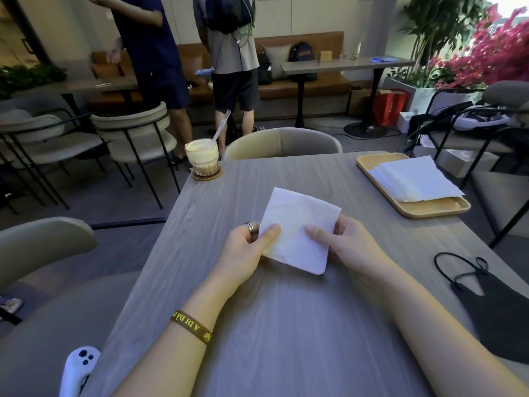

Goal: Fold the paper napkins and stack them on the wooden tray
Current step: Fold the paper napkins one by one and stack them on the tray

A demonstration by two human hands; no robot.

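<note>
Two hands on one paper napkin (297,230) here: left hand (246,250) and right hand (352,245) each pinch a side edge, thumbs on top, holding it taut just over the grey table (257,325), probably so the fold lines up clean. Finished napkin stack (415,179) sits on the wooden tray (429,209) off to the right, within easy reach for dropping the next one.

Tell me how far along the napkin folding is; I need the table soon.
Done: a stack of napkins already lies on the wooden tray. In hand: the left hand and right hand hold one napkin by its sides above the table. Left: stacking it; no other loose napkins show.
</note>
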